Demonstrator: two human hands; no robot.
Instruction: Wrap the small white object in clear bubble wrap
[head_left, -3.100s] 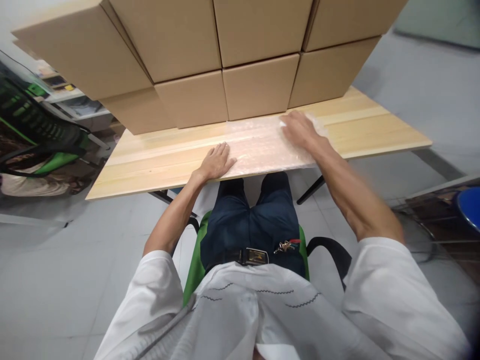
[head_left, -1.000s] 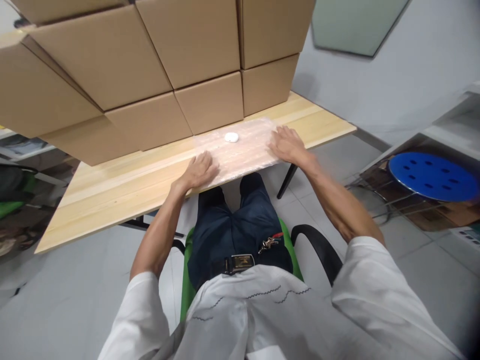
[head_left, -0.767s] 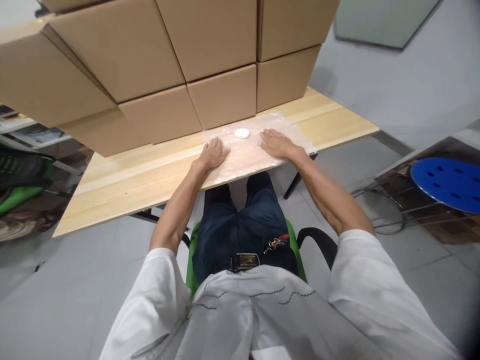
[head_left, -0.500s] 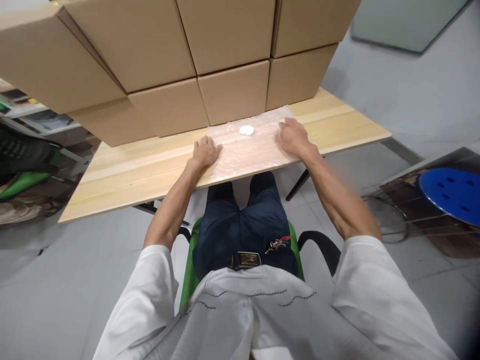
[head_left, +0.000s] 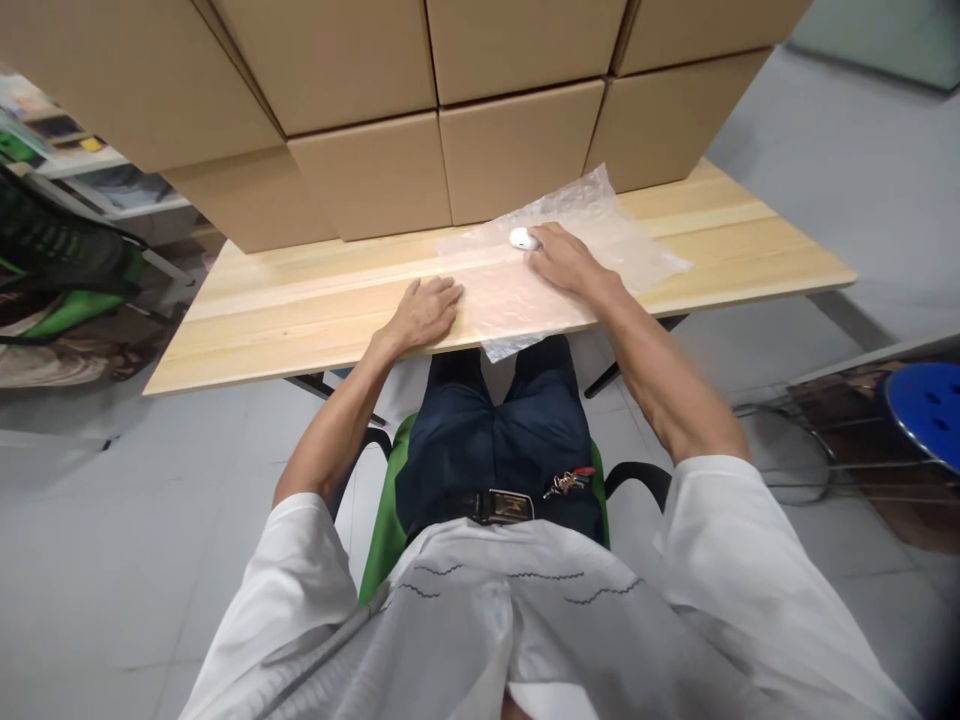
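A sheet of clear bubble wrap (head_left: 517, 295) lies turned at an angle on the wooden table (head_left: 300, 310), one corner hanging over the front edge. My right hand (head_left: 562, 260) rests over the sheet, its fingers closed at a small white rounded object (head_left: 523, 239), which shows beyond the fingertips. My left hand (head_left: 427, 312) lies flat on the table by the sheet's left edge, fingers spread a little, holding nothing.
Cardboard boxes (head_left: 367, 180) are stacked along the back of the table. A blue stool (head_left: 930, 405) stands at the right. At the left are a black and green chair (head_left: 67, 250) and shelves (head_left: 112, 190).
The bubble wrap has turned on the table. My right hand has left the sheet's right side and taken hold of the white object. The head view has shifted.
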